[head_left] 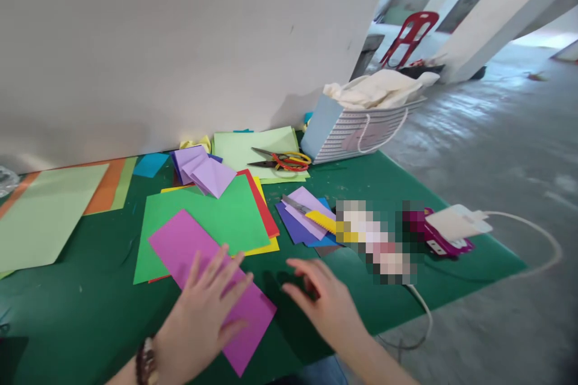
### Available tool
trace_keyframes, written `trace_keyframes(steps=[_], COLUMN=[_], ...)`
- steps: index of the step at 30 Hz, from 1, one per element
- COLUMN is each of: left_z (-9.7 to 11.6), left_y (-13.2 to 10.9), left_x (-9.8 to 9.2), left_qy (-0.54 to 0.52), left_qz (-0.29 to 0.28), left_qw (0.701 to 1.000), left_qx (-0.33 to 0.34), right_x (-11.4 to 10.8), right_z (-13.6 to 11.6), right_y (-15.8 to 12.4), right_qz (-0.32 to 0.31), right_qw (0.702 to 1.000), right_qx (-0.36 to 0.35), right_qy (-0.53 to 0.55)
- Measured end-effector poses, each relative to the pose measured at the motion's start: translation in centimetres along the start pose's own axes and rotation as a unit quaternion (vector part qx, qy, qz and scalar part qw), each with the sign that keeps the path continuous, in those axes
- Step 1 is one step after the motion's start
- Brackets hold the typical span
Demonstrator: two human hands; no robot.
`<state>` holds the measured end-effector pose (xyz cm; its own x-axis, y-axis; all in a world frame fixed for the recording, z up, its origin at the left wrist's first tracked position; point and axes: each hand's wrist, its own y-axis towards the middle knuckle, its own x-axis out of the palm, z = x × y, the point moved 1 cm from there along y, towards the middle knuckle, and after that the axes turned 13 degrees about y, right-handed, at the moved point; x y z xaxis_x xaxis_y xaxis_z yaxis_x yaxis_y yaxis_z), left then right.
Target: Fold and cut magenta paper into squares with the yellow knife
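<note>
My left hand (205,307) lies flat with fingers spread on a magenta sheet of paper (180,243), which rests partly over a green sheet (212,216) on the green mat (90,307). My right hand (323,301) hovers just right of the magenta sheet, fingers stretched out and slightly curled, holding nothing. A stack of folded lilac papers (203,169) sits behind the green sheet.
Scissors with orange and yellow handles (282,160) lie on a pale green sheet. Purple, blue and yellow paper pieces (304,219) lie to the right. A striped bag with cloth (361,123) stands at the back right. A grey board (180,54) walls the far side. A white cable (542,234) hangs off the right edge.
</note>
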<state>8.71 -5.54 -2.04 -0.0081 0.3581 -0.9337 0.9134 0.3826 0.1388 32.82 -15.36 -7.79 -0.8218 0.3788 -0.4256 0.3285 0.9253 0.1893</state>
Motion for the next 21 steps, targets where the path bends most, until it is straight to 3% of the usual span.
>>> trace_keyframes(steps=[2,5,10,15,17,19,21], left_z=[2.1,3.4,3.4,3.6,3.6,3.3,2.8], left_y=[-0.2,-0.5,0.2,0.3,0.0,-0.4,-0.7], left_x=[1.8,3.3,3.0,3.3,3.6,3.8,3.9], left_qy=[-0.042,-0.065,-0.101,-0.075,-0.075,-0.09,-0.118], left_qz=[-0.039,-0.075,-0.095,-0.074,-0.059,-0.054,-0.061], left_qw=[0.998,0.995,0.99,0.992,0.993,0.993,0.99], left_qx=[0.023,0.007,-0.023,-0.064,-0.067,-0.058,-0.041], right_x=[-2.6,-5.5,-6.1,-5.1,-4.2,-3.1,-2.3], right_z=[1.2,3.2,4.7,2.2,0.4,-0.9,-1.3], right_y=[2.0,5.2,7.2,4.5,2.2,-0.2,-2.0], right_qz=[0.058,0.099,0.098,0.112,0.077,-0.007,-0.045], right_qw=[0.995,0.978,0.952,0.933,0.934,0.941,0.955], right_qx=[-0.041,-0.083,-0.117,-0.157,-0.189,-0.234,-0.22], right_qy=[-0.07,-0.16,-0.266,-0.304,-0.293,-0.244,-0.192])
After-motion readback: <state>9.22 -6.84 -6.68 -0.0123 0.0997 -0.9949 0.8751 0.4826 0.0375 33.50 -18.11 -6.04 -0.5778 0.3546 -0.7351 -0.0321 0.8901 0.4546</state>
